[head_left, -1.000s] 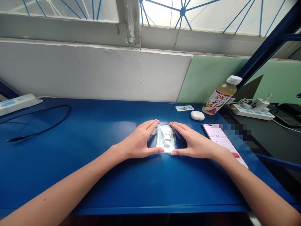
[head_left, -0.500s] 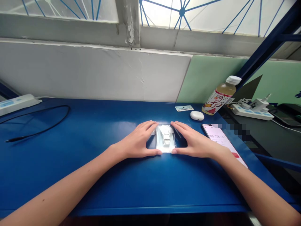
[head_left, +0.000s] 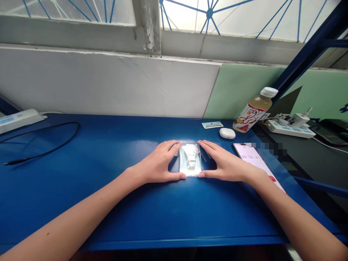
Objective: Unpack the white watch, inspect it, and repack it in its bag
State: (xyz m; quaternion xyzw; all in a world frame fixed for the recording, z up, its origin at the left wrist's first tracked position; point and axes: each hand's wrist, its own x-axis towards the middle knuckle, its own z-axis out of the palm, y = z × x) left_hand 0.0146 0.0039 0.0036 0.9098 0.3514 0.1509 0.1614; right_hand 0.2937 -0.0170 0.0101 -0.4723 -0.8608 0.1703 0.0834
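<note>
Head view: both hands bracket a clear packet (head_left: pixel 190 164) at the middle of the blue table (head_left: pixel 108 203).
The packet lies flat with white parts inside. The left hand (head_left: pixel 156 165) and right hand (head_left: pixel 225 165) rest on the table at either side, thumbs at its near corners and fingertips at its far edge; judged, this two-sided contact keeps the slippery film square and prevents sliding. Fingers of both hands are extended and nearly straight, not curled around anything, touching only the packet's edges. A phone (head_left: pixel 255 161) lies just beside the right wrist. An earbud case (head_left: pixel 227 133), a card (head_left: pixel 212 124) and a bottle (head_left: pixel 254 110) stand farther back. A black cable (head_left: pixel 46 145) lies well apart to the left.
</note>
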